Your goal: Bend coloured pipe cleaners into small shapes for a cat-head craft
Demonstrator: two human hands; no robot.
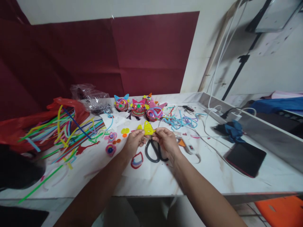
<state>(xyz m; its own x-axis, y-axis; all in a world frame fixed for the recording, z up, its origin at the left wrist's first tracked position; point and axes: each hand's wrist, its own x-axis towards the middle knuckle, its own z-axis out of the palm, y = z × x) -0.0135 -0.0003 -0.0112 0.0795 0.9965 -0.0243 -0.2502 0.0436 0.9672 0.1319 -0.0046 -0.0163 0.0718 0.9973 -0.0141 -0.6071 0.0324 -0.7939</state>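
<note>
Two hands meet over the middle of the white table [189,179], and it's a fingertip job: the left hand [135,141] pinches one side of a bright yellow piece [148,128], the right hand [167,139] pinches the other, and the piece sits up off the surface between them. Just below, black scissor handles [152,154] lie under the right hand's side, and nearer the person there's a red-edged loop [137,160] flat on the paper. Over to the left hand's side, yellow discs [125,130], small orange discs [124,135] and a pink ring with a blue centre [110,150]! Behind the hands, a colourful cluster of decorated heads [138,108] with pointed ears lines up toward the back, tangled blue strands [181,122] right beside it. Far left, a great spill of fuzzy stems [71,126] pours from a red bag [81,110]. On the right, a white device [190,148] lies near the right hand, and a dark flat slab [246,159] rests farther out, a cable [220,154] running along to it.
</note>
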